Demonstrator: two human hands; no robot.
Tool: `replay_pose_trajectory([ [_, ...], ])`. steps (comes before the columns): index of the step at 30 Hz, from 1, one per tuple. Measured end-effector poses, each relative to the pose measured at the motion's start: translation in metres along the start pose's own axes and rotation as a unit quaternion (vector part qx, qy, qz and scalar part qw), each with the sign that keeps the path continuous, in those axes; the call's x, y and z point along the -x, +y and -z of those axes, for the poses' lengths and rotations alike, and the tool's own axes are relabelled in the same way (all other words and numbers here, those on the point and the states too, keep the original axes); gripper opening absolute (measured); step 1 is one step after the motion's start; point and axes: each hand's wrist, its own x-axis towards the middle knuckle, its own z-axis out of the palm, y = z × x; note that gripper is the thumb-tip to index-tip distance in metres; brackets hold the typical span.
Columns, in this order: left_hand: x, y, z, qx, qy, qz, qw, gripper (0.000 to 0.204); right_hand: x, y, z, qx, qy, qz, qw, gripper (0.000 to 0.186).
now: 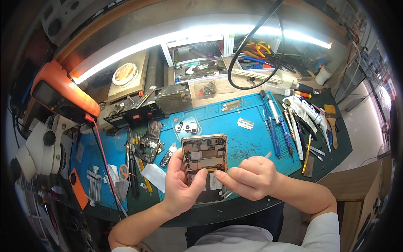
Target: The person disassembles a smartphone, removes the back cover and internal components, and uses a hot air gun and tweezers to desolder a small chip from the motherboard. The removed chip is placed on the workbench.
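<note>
An opened smartphone [206, 156] with its inner parts bare is held up over the near edge of the blue mat. My left hand [181, 187] grips it by its left side, the thumb lying across the lower half. My right hand [250, 178] is closed beside the phone's right edge, with a fingertip at a small orange flex cable [221, 168]. A thin shiny tip [228, 194] shows below the right hand; whether it belongs to a tool in that hand I cannot tell. What the curled fingers hold is hidden.
Beyond the phone, a clear tray [187, 127] holds small camera modules. Screwdrivers, brushes [331, 119] and tubes crowd the right. An orange multimeter [65, 92] with leads and a white microscope [40, 151] stand left. A black cable loop [231, 67] hangs over the blue mat [252, 143].
</note>
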Motion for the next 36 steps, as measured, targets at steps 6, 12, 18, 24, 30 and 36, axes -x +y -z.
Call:
replay_pose_trajectory([
  [6, 0.000, 0.000, 0.000, 0.023, -0.009, -0.002, 1.000, 0.061, -0.002, 0.000, 0.000, -0.025, 0.004, -0.021, 0.999, 0.035],
  [12, -0.003, 0.002, 0.001, 0.020, -0.017, 0.025, 0.999, 0.064, 0.000, 0.001, -0.004, -0.127, 0.058, -0.206, 0.969, 0.027],
  [18, -0.004, -0.001, 0.000, 0.014, -0.005, 0.017, 1.000, 0.065, -0.009, 0.001, 0.000, -0.178, 0.019, -0.320, 0.930, 0.021],
  [24, -0.002, 0.000, -0.004, 0.014, 0.000, 0.028, 1.000, 0.069, -0.013, 0.001, -0.001, -0.113, 0.021, -0.384, 0.916, 0.014],
  [30, -0.002, -0.003, -0.005, 0.018, 0.001, 0.032, 0.999, 0.071, -0.013, 0.011, -0.001, -0.031, 0.012, -0.280, 0.960, 0.011],
  [36, -0.003, -0.001, -0.006, -0.024, -0.012, 0.011, 1.000, 0.071, -0.016, 0.015, -0.002, -0.017, 0.047, -0.255, 0.966, 0.014],
])
